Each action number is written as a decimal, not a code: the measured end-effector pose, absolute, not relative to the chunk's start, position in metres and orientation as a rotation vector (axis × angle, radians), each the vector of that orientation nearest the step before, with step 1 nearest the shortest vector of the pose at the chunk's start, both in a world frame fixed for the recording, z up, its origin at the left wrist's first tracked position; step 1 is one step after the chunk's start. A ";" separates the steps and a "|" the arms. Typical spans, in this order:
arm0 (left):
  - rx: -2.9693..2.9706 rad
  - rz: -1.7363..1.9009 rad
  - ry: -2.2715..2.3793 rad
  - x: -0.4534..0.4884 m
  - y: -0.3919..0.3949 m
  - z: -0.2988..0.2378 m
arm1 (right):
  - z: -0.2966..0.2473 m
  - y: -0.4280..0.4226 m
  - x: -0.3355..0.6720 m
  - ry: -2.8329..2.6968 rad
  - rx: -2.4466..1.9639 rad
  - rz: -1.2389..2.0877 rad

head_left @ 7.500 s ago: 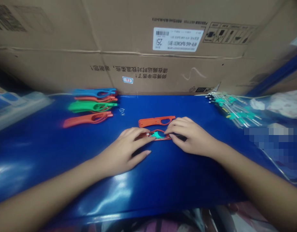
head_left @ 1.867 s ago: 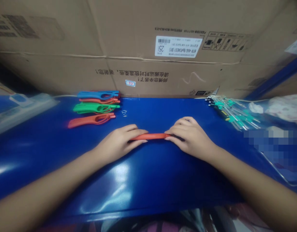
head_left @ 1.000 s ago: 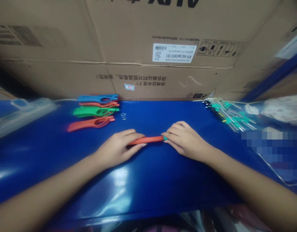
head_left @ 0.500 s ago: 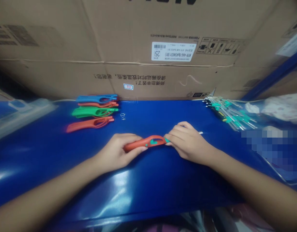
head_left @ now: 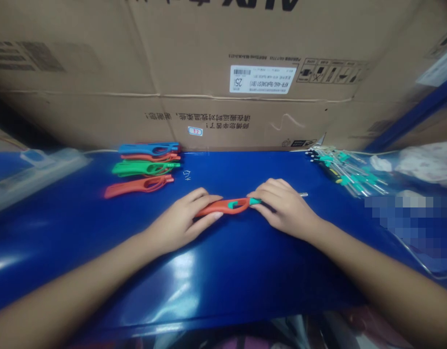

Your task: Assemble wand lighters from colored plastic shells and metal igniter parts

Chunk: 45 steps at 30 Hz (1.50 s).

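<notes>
left hand (head_left: 182,218) clamped on the orange casing (head_left: 225,206), right hand (head_left: 283,206) pinching its green collar (head_left: 254,201), long axis running sideways between them.

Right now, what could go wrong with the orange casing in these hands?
The orange casing might twist or slip if either grip loosens: the left hand holds one end, the right hand the green end. The metal tip showing beyond the right hand could snag. The metal bits lie loose near the green casing, so a brushing hand might scatter them.
</notes>
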<state>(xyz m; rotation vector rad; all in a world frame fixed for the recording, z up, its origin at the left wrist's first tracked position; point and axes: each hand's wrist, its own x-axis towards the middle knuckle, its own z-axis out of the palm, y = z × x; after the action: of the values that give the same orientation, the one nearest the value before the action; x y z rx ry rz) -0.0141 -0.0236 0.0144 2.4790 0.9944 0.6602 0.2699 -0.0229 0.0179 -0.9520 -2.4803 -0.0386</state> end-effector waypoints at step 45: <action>2.547 0.762 1.036 -0.026 -0.005 0.001 | 0.016 -0.013 0.279 -2.544 -1.120 0.221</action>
<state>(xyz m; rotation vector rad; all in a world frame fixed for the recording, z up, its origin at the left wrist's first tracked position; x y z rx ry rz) -0.0260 -0.0054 0.0009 2.5472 1.0362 0.7615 0.2786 -0.0131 0.0163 -1.1198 -2.5438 0.2206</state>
